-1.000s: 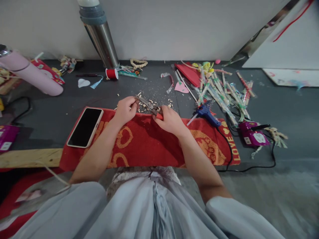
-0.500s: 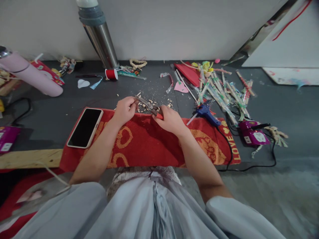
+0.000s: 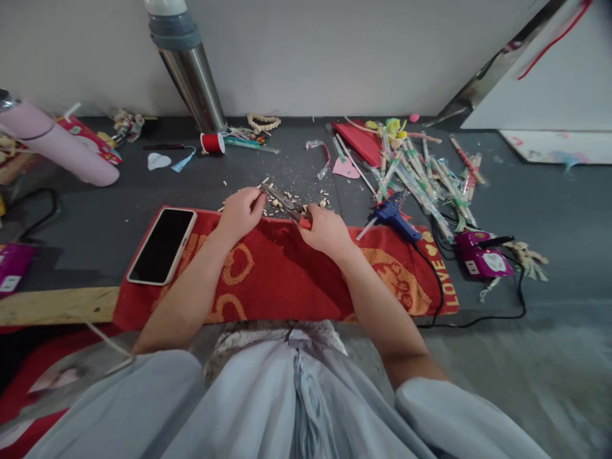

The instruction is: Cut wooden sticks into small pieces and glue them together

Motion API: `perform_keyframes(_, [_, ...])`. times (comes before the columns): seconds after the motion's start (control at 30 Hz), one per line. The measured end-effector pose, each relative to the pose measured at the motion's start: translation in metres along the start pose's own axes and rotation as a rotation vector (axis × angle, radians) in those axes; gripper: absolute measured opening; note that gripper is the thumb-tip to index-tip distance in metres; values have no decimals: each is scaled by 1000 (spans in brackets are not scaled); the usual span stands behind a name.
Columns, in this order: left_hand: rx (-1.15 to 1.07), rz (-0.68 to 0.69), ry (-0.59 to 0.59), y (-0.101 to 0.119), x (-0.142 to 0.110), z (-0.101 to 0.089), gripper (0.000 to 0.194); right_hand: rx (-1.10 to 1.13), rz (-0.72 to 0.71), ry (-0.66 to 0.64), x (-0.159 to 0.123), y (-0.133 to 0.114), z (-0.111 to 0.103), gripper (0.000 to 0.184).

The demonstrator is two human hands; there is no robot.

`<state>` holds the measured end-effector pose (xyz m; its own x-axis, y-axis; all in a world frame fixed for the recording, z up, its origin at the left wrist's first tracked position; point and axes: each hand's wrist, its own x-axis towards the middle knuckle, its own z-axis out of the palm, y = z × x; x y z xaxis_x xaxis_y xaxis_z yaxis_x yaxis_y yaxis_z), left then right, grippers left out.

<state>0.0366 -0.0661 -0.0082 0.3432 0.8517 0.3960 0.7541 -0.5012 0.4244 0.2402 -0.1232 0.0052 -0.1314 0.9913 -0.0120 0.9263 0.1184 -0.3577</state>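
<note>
At centre, my right hand (image 3: pixel 329 234) is clamped on the red-handled pliers (image 3: pixel 285 203); my left hand (image 3: pixel 243 211) is at their tip, its grip undetermined. The pliers are above pale chips (image 3: pixel 275 208) on the surface (image 3: pixel 282 159). Nearer me: red towel (image 3: pixel 296 274). Phone (image 3: pixel 161 247) at its left, glue gun (image 3: pixel 398 220) at its right.

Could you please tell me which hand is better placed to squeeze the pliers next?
Probably the right hand: it holds the pliers by the red handle, while the left hand is near their far end.
</note>
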Motion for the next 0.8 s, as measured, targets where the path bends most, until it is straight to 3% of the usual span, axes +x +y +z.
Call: perform_keyframes(0.8, [-43,29,0,1,0,3,24,-23,7,-33,-1,-1,-2,28])
